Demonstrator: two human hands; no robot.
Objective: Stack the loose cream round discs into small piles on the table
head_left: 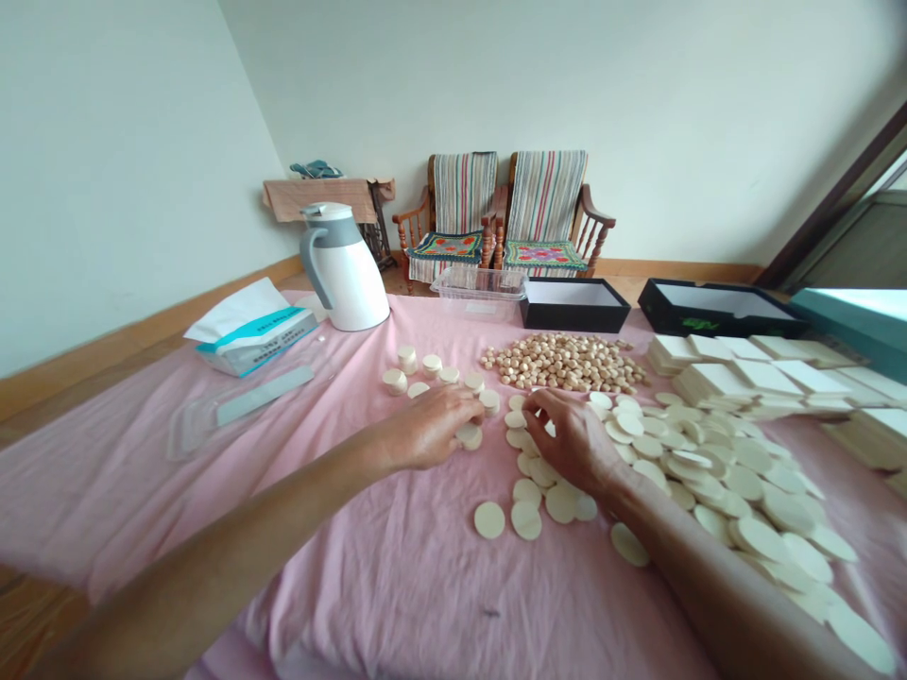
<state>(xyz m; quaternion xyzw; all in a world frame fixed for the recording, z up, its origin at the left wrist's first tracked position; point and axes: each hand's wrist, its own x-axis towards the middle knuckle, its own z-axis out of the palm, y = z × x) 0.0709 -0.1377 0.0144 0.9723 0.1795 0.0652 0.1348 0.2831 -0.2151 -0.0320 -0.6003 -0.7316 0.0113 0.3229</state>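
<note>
My left hand (440, 425) curls over a short stack of pale round wooden discs (470, 438), its fingers closed around the pile. Other small stacks of discs (395, 382) stand just beyond it on the pink cloth. To the right, my right hand (573, 436) has thumb and fingers bent into a pinch above scattered discs (525, 519); what lies between its fingertips is hidden. A wide heap of loose discs (744, 484) spreads beside and behind my right forearm.
Behind the hands lies a pile of small wooden beads (567, 363). Square wooden pieces (765, 376) are stacked at right. Farther back are a clear plastic box (479, 285), black trays (575, 316) and a teal box (861, 326). A white jug (354, 283) and tissue pack (259, 342) stand left.
</note>
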